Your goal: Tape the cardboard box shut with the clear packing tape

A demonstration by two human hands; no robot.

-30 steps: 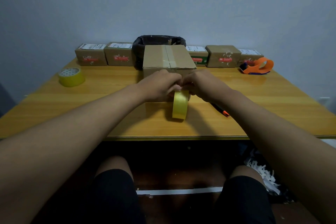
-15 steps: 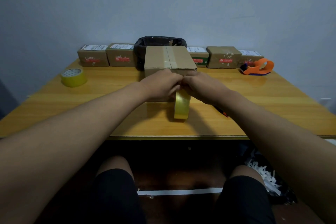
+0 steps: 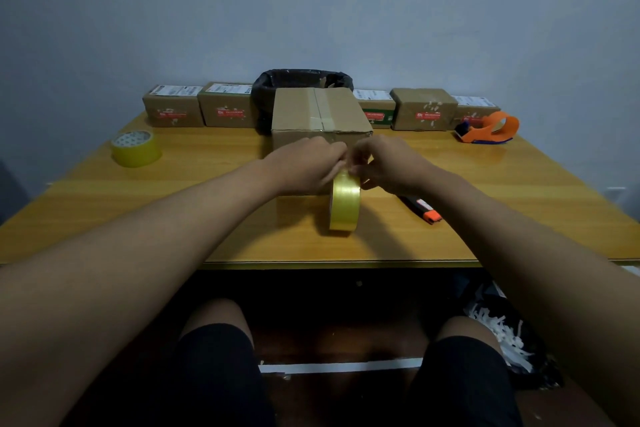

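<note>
Two hands meet at the top of a tape roll (image 3: pixel 344 201) that stands on edge near the front edge of the table (image 3: pixel 207 204), about midway along it. The left hand (image 3: pixel 306 163) and right hand (image 3: pixel 389 163) both pinch narrowly at the roll's upper rim, fingertips almost touching; whether a loose tape end is gripped cannot be told. Just behind them sits the cardboard box (image 3: pixel 320 114), flaps down with tape along its top seam. A second tape roll (image 3: pixel 135 148) lies near the left edge, a tape dispenser (image 3: pixel 490 128) toward the back right corner, a knife (image 3: pixel 420 208) beside the right forearm.
</note>
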